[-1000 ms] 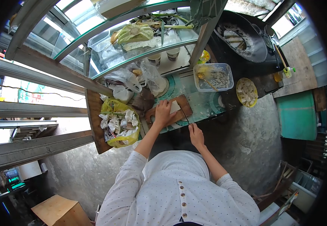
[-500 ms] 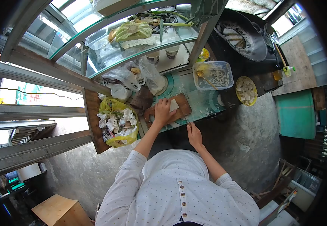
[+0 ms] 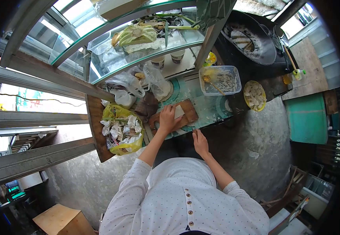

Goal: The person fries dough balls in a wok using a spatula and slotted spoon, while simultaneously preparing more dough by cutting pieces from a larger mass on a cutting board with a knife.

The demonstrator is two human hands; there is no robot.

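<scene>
A small wooden cutting board point(image 3: 191, 111) lies at the front edge of the green-patterned counter. On it is a pale, flat-sided block point(image 3: 179, 112), whose kind I cannot make out. My left hand point(image 3: 169, 118) rests over the board, with fingers and thumb around the block's left side, steadying it. Just off the board's front right corner, my right hand point(image 3: 200, 142) is closed around the handle of what looks like a thin knife point(image 3: 194, 128). Most of the knife is hidden or too thin to see.
Left of the board sits a yellow bag of crumpled waste point(image 3: 125, 131). Behind are plastic bags point(image 3: 129, 86) and a glass case holding a cabbage point(image 3: 138, 34). To the right stand a clear tub with a spoon point(image 3: 220, 80), a yellow bowl of pale pieces point(image 3: 255, 96) and a wok point(image 3: 250, 39).
The view has shifted slightly. My right hand has drawn a little toward me and left, and less of the blade shows. My left hand stays on the block.
</scene>
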